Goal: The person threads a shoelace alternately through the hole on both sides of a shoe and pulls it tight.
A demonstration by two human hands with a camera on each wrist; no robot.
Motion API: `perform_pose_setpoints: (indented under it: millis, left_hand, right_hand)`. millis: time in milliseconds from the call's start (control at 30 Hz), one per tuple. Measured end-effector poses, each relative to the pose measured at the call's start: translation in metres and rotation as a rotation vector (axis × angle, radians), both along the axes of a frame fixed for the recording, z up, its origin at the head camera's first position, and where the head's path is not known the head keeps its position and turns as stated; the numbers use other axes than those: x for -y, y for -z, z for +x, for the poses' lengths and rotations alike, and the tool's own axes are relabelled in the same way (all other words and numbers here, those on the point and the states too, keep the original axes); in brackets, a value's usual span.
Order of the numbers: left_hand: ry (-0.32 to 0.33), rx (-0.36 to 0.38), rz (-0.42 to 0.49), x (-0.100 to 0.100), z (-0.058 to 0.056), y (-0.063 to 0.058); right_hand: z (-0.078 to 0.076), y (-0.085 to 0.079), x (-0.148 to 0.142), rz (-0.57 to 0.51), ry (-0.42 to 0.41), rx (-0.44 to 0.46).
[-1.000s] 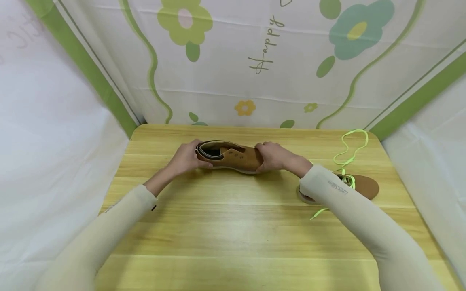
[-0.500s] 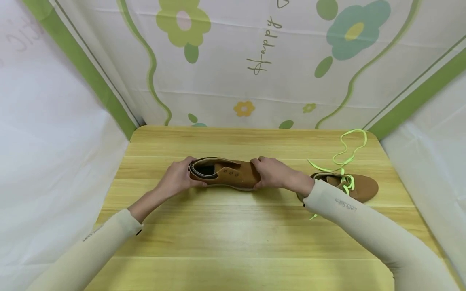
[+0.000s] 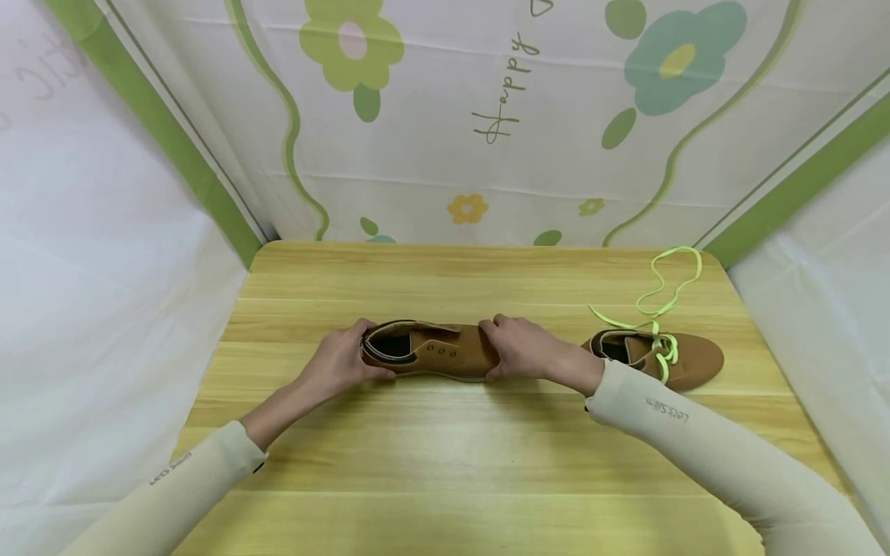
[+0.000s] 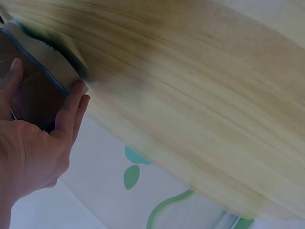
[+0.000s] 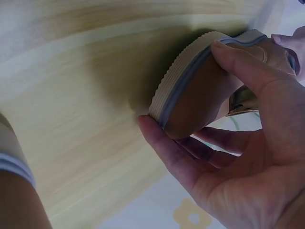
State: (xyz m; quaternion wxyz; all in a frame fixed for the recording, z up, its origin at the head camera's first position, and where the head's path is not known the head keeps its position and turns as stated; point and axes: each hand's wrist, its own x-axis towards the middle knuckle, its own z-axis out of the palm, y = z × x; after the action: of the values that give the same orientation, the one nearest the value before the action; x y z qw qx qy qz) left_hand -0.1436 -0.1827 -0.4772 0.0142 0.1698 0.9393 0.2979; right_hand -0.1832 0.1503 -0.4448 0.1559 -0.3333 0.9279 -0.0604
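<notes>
A brown shoe [image 3: 455,357] with bare eyelets and no lace lies between both hands, its opening upward and its toe to the right. My left hand [image 3: 338,359] grips the heel, thumb on the near side and fingers on the far side. Around the toe, my right hand [image 3: 528,349] holds with thumb and fingers spread to either side. The right wrist view shows the ribbed pale sole [image 5: 178,67] close over the table. A matching shoe [image 3: 698,359] with a neon green lace [image 3: 667,347] stands to the right, its heel partly behind my right wrist.
The wooden table [image 3: 445,448] has rounded far corners. A loose stretch of the green lace [image 3: 650,293] trails toward its back right. Behind it hangs a white flower-print cloth [image 3: 417,139], with white cloth walls on both sides.
Both hands have brought the unlaced shoe nearer to me and slightly left, keeping their grip at heel and toe. More of the laced shoe now shows beside my right forearm.
</notes>
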Motion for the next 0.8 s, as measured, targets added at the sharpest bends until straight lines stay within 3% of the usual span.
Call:
perform_pose_setpoints:
  millis: [300,467,633,800]
  left_hand:
    - [0.023,-0.030,-0.007,-0.004,0.003,0.000]
    - [0.021,-0.065,-0.031,-0.006,0.005,-0.002]
    - [0.051,-0.179,-0.042,-0.011,0.005,-0.009]
    - [0.117,-0.360,-0.002,-0.020,0.004,-0.017]
  right_hand:
    - [0.006,0.006,-0.003,-0.001,-0.008,-0.043]
    - [0.007,-0.002,-0.006,0.019,-0.016,-0.042]
    - [0.004,-0.024,-0.015,-0.027,-0.018,-0.077]
    - [-0.005,-0.049,-0.035,-0.121,-0.009,-0.149]
